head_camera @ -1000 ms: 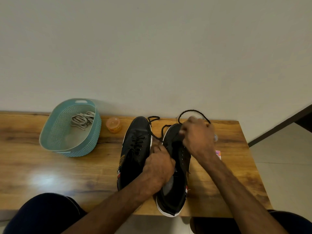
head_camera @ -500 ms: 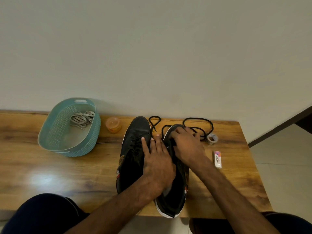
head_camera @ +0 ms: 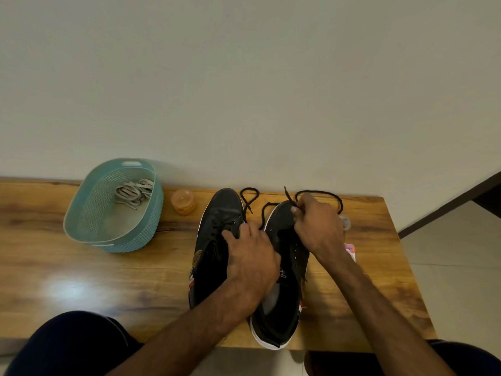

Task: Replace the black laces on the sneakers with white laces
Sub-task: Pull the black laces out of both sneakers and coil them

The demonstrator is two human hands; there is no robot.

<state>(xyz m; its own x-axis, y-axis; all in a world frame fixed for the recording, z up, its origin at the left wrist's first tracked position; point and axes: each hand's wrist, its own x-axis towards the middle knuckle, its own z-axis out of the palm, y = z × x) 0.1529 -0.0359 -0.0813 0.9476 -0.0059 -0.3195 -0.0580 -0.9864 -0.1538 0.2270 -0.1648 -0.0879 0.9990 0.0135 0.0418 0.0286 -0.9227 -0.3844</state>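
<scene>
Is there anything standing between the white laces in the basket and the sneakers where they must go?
Only a small orange jar, at the back of the table between the basket and the left sneaker. The white laces lie inside the basket's wall, so they must be lifted out.

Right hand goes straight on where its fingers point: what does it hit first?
Probably the wall behind the table: the right hand, pinching the black lace, points away over the toe of the right sneaker. Depth unclear.
</scene>
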